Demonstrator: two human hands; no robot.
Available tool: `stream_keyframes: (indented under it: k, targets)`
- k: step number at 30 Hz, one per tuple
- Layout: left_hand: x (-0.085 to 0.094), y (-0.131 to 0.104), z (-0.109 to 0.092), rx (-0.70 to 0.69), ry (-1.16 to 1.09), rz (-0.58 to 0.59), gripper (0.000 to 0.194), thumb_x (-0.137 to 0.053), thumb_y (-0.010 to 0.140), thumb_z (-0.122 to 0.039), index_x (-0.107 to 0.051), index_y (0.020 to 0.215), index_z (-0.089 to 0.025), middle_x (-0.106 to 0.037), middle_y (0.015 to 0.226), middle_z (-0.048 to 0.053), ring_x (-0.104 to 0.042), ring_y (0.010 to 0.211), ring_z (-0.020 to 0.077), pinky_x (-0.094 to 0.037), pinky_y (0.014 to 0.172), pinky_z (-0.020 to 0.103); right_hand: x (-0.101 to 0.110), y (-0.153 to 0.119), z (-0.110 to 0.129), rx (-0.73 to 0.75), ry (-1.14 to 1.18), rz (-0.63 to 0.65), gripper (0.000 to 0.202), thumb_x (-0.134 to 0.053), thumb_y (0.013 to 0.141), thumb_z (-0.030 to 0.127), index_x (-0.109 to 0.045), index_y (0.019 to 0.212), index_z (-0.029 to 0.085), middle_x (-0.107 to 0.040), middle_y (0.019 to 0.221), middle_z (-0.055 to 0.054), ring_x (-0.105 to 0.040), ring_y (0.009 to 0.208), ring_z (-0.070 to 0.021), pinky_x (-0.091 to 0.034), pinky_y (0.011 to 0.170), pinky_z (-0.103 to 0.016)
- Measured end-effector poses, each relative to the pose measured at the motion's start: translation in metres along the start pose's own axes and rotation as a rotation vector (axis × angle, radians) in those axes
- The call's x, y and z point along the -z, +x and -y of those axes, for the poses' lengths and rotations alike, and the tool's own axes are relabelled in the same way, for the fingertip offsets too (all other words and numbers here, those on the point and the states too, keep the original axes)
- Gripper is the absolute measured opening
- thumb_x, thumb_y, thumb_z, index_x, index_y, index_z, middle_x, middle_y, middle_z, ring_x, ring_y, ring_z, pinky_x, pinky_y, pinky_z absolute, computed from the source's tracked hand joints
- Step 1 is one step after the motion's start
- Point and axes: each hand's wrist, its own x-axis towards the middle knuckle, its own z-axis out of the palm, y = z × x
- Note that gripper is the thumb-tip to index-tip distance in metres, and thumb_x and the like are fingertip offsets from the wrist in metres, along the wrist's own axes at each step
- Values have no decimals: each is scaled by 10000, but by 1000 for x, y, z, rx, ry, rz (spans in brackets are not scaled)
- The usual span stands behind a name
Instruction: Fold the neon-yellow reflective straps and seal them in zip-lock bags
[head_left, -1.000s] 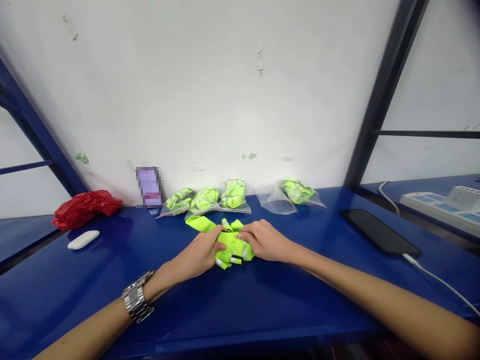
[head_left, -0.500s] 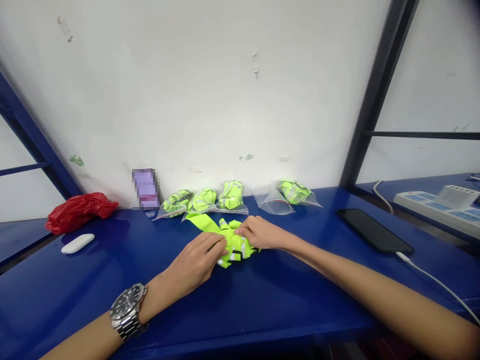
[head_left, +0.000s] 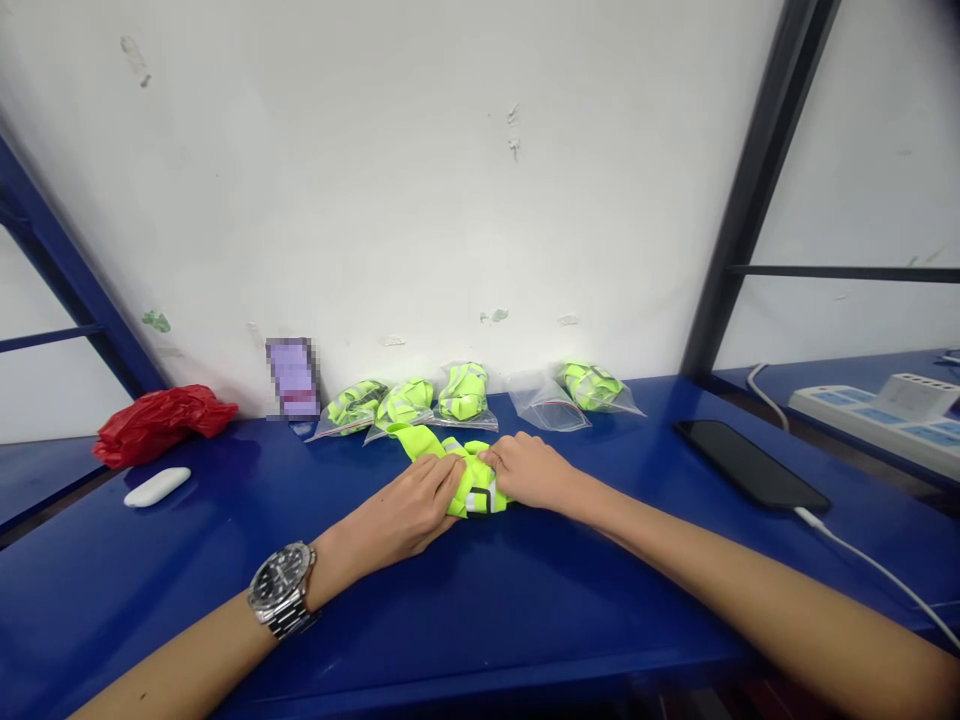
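Observation:
A bundle of neon yellow-green straps with silver reflective strips and a dark buckle lies gathered on the blue table. My left hand, with a metal watch on its wrist, is closed on the bundle's left side. From the right, my right hand grips the other side with curled fingers. A loose flat end of the strap sticks out up and left past my left hand. Parts of the bundle are hidden under both hands.
Along the wall stand bagged yellow-green bundles and an open clear bag. A phone leans at the back left, near a red plastic bag and white case. At right lie a cabled black phone and power strip.
My left hand has moved right and pressed closer to the bundle, which looks more compact. The loose strap end has shifted right and is shorter in view. My right hand has moved slightly.

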Motion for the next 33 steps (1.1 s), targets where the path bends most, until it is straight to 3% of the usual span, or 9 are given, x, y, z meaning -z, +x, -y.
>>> stream_keyframes:
  k: [3, 5, 7, 9, 16, 22, 27, 30, 33]
  targets:
    - [3, 0, 1, 42, -95, 11, 413, -397, 942, -209, -343, 1338, -102, -551, 1203, 178, -552, 1108, 298, -476, 954, 452, 0, -13, 2, 105, -175, -223, 427, -282, 986, 338, -641, 913, 117, -627, 882, -191, -603, 870, -289, -434, 719, -363]
    - [4, -1, 3, 79, -182, 0, 402, -392, 955, -225, -341, 1340, -125, -553, 1210, 168, -543, 1131, 284, -475, 964, 443, 2, -20, 0, 349, -238, -338, 436, -291, 993, 396, -613, 995, 102, -598, 942, -179, -570, 903, -264, -450, 766, -367]
    - [2, -4, 5, 120, -269, -8, 410, -406, 961, -257, -340, 1347, -138, -542, 1247, 171, -524, 1172, 281, -474, 974, 438, 3, -23, -3, 608, -243, -351, 475, -406, 942, 511, -564, 1108, 94, -564, 1035, -173, -535, 957, -264, -457, 817, -390]
    - [1, -7, 9, 159, -346, 1, 422, -416, 963, -289, -338, 1356, -154, -525, 1295, 169, -506, 1209, 278, -472, 980, 435, 1, -22, -6, 741, -269, -343, 531, -532, 881, 521, -513, 1191, 90, -536, 1110, -177, -507, 1017, -282, -455, 852, -419]
    - [4, -9, 16, 270, -514, 66, 427, -433, 962, -358, -381, 1355, -198, -511, 1346, 131, -486, 1248, 268, -444, 999, 425, -12, -18, -7, 732, -272, -351, 338, -512, 933, 289, -483, 1191, 73, -554, 1093, -178, -532, 1022, -277, -465, 830, -404]
    - [16, -4, 8, 224, -598, -11, 350, -417, 960, -248, -442, 1307, -208, -502, 1196, 113, -514, 1107, 206, -445, 984, 366, -5, -23, -5, 666, -49, -215, 281, -460, 956, 306, -512, 1139, 100, -582, 1023, -159, -537, 974, -254, -451, 830, -383]
    - [9, -3, 7, 267, -532, -46, 375, -408, 941, -213, -413, 1315, -198, -528, 1044, 98, -539, 922, 205, -485, 817, 345, 8, -17, -5, 575, 97, -106, 249, -464, 953, 370, -555, 908, 142, -584, 835, -66, -534, 754, -175, -396, 703, -299]
    - [5, 2, 5, 358, -556, -59, 381, -379, 945, -210, -347, 1322, -166, -577, 1016, 98, -577, 863, 208, -479, 754, 335, 16, -11, -7, 495, 204, -30, 329, -469, 947, 392, -484, 714, 159, -463, 614, 27, -432, 570, -105, -299, 576, -251]
    - [2, 7, 6, 399, -580, -51, 293, -348, 964, -232, -415, 1243, -167, -601, 920, 66, -581, 811, 199, -476, 728, 326, 18, -5, -11, 424, 315, 34, 408, -466, 938, 409, -388, 615, 172, -330, 534, 65, -328, 508, -74, -232, 526, -239]
